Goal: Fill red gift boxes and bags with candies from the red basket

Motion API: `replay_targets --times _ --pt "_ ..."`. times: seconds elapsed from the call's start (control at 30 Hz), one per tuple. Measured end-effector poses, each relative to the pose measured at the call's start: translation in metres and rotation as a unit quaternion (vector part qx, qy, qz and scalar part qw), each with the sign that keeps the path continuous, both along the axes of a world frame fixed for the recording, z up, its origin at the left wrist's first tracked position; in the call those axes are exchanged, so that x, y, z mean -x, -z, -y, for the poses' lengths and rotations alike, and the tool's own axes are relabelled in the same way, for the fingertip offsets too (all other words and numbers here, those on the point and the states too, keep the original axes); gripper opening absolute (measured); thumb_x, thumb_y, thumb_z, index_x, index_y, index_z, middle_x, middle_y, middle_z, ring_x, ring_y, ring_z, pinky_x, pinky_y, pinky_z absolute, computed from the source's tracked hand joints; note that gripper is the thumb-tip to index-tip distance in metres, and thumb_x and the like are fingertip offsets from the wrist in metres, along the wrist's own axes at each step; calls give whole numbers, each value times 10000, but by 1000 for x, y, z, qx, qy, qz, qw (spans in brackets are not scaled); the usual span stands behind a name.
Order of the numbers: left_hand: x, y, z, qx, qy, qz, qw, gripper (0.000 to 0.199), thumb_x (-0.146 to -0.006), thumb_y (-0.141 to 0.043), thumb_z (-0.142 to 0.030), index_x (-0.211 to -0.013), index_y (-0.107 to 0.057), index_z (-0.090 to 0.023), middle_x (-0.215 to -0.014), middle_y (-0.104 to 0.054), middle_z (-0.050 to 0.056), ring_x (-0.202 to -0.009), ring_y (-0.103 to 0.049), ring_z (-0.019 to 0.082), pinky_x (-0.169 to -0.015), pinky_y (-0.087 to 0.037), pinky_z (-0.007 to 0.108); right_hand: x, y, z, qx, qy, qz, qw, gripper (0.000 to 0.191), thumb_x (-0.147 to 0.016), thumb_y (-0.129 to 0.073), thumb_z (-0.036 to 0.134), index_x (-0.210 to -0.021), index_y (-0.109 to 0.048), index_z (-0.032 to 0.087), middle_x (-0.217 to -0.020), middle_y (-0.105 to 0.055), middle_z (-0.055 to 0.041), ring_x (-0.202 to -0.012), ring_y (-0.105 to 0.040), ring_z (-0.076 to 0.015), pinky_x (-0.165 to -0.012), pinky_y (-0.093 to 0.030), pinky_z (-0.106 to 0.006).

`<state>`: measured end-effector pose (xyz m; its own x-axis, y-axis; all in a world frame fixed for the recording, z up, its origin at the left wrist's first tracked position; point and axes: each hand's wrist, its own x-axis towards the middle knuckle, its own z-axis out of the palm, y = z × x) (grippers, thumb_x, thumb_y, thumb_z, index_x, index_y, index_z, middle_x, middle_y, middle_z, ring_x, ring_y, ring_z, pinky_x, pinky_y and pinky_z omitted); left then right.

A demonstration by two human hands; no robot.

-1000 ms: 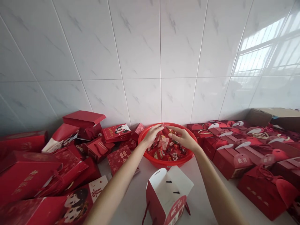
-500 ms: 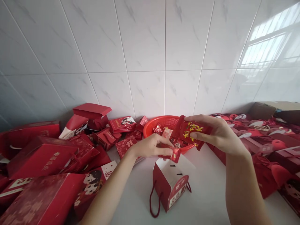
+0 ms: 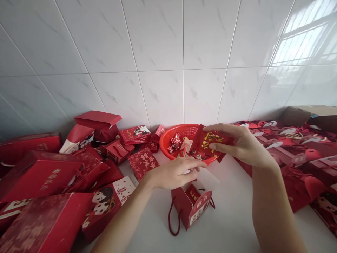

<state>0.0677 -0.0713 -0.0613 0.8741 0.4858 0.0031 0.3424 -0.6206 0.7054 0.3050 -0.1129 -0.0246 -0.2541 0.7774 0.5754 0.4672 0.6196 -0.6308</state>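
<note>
A small red gift box (image 3: 184, 205) with dark red cord handles stands on the white table, its top open. Inside it a red packet (image 3: 193, 193) with gold characters shows. My left hand (image 3: 175, 172) is over the box's back edge, fingers bent near the raised white flap; whether anything is between them is hidden. My right hand (image 3: 234, 142) grips a large red wrapped packet (image 3: 210, 142) with gold lettering, above the right rim of an orange-red plastic basket (image 3: 168, 131). Small wrapped sweets (image 3: 187, 144) lie in the basket.
Red gift boxes (image 3: 44, 175) are heaped on the left. Rows of red bags (image 3: 297, 158) with cords fill the right side, a cardboard box (image 3: 310, 114) behind them. A tiled wall (image 3: 163, 95) rises at the back.
The red sweet that was in my left hand no longer shows there, and a red packet now shows inside the gift box. My right hand still holds its large packet.
</note>
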Motion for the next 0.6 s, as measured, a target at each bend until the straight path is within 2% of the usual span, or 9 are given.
replay_targets --times 0.1,0.2,0.27,0.37,0.43,0.5,0.6 --pt "5 -1 2 -71 -38 -32 996 232 -929 -556 -260 -1049 -754 -274 -1271 -606 53 -1125 -605 225 -970 -439 318 2 1 -2 3 -6 16 1000 320 -853 -736 316 -1163 -714 244 -1123 -736 -47 -1002 -702 -241 -848 -597 -341" --pt "15 -4 5 -108 -92 -108 984 120 -850 -646 -289 -834 -759 -254 -1190 -604 55 -1117 -590 264 -923 -441 326 8 0 -3 -1 -29 35 999 227 -843 -728 265 -1066 -717 222 -1084 -734 -46 -989 -692 -225 -849 -570 -320" --pt "24 -8 5 -90 -108 -184 973 136 -786 -710 -330 -887 -754 -251 -1099 -623 50 -1048 -606 267 -847 -453 309 16 1 -4 12 -51 48 997 166 -838 -713 220 -1003 -699 207 -1021 -730 -35 -914 -687 -197 -797 -555 -293" --pt "36 -15 0 -49 -103 -244 963 484 -689 -787 -386 -1146 -703 -251 -1125 -662 40 -1047 -616 276 -815 -467 287 31 3 -5 43 -96 75 992 117 -821 -697 146 -925 -667 189 -927 -710 -17 -819 -655 -161 -715 -519 -258" --pt "40 -19 -6 -16 -80 -246 966 579 -656 -803 -376 -1203 -669 -240 -1136 -690 26 -1038 -635 268 -821 -479 279 43 7 -6 58 -126 103 985 104 -807 -692 95 -856 -646 174 -875 -688 -11 -780 -628 -146 -674 -487 -243" --pt "43 -20 -14 30 -39 -228 972 576 -633 -815 -342 -1180 -671 -234 -1123 -711 7 -1007 -659 251 -831 -492 276 54 13 -8 63 -146 131 978 136 -787 -698 46 -802 -632 164 -838 -668 0 -727 -594 -122 -645 -450 -233" --pt "46 -18 -24 75 -9 -199 977 613 -597 -847 -317 -1179 -674 -229 -1090 -730 -1 -983 -676 249 -822 -512 285 69 21 -11 45 -140 142 979 186 -774 -683 -16 -784 -630 162 -820 -659 11 -706 -563 -108 -649 -414 -238"
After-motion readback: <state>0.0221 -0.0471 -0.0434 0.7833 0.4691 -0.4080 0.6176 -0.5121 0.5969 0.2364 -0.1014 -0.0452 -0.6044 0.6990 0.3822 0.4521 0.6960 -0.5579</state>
